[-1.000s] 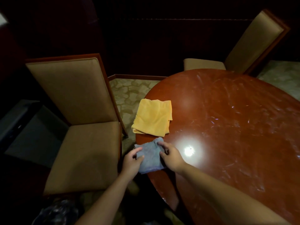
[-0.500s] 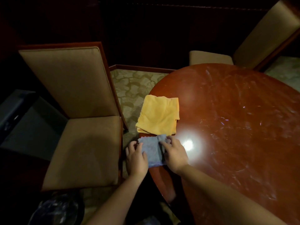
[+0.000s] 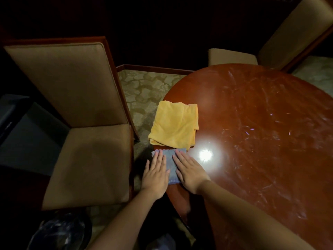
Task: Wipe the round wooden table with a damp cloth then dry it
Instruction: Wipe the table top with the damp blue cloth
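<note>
Blue cloth [image 3: 170, 166] at table [image 3: 261, 141] edge lies under flat left hand [image 3: 155, 175], right hand [image 3: 191, 171].

Glossy reddish wood tabletop [image 3: 261, 141] streaked with smears and glare, soft yellow cloth [image 3: 173, 126], ribbed blue-grey cloth [image 3: 171, 165], matt tan fabric chair [image 3: 75, 109], patterned carpet [image 3: 144, 87]

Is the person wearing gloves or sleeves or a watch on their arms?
No. Both arms are bare as far as the picture shows, with no sleeves in view. The left hand and right hand wear no gloves. I see no watch, ring or bracelet on either wrist or on the fingers. The nails look short and plain.
</note>
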{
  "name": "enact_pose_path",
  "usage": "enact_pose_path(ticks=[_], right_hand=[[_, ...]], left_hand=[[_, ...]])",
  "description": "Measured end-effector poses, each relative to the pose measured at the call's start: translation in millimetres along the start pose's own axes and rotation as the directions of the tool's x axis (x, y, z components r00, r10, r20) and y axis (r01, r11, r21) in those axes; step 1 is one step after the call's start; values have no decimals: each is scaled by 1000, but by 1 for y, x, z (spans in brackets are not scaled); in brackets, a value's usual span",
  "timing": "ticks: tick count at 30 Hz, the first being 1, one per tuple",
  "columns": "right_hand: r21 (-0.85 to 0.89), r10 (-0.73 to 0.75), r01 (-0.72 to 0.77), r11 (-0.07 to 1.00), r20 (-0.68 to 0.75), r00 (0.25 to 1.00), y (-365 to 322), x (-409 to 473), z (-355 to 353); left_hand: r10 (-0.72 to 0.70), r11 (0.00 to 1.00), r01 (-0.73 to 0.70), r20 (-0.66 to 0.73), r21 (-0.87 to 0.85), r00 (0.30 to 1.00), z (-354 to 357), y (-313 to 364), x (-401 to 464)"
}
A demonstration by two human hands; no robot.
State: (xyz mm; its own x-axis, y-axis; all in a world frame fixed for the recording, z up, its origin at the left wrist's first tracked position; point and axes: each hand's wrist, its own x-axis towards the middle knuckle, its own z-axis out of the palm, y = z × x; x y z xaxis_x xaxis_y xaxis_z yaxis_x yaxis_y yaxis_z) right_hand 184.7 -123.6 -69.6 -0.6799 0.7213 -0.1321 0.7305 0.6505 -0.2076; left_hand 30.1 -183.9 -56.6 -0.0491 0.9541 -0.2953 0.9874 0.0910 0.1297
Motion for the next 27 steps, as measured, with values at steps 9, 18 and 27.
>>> enact_pose_path(ticks=[9, 18, 27], right_hand=[[-27, 55, -54, 998, 42, 998, -4, -35, -3], [-28, 53, -49, 998, 127, 990, -1, -50, -4], [-82, 55, -43, 996, 155, 986, 16, -18, -4]], left_hand=[[-6, 1000, 6, -11, -7, 1000, 3, 21, -24], [48, 999, -48, 40, 15, 998, 8, 30, -36], [15, 998, -16, 5, 69, 1000, -2, 23, 4]])
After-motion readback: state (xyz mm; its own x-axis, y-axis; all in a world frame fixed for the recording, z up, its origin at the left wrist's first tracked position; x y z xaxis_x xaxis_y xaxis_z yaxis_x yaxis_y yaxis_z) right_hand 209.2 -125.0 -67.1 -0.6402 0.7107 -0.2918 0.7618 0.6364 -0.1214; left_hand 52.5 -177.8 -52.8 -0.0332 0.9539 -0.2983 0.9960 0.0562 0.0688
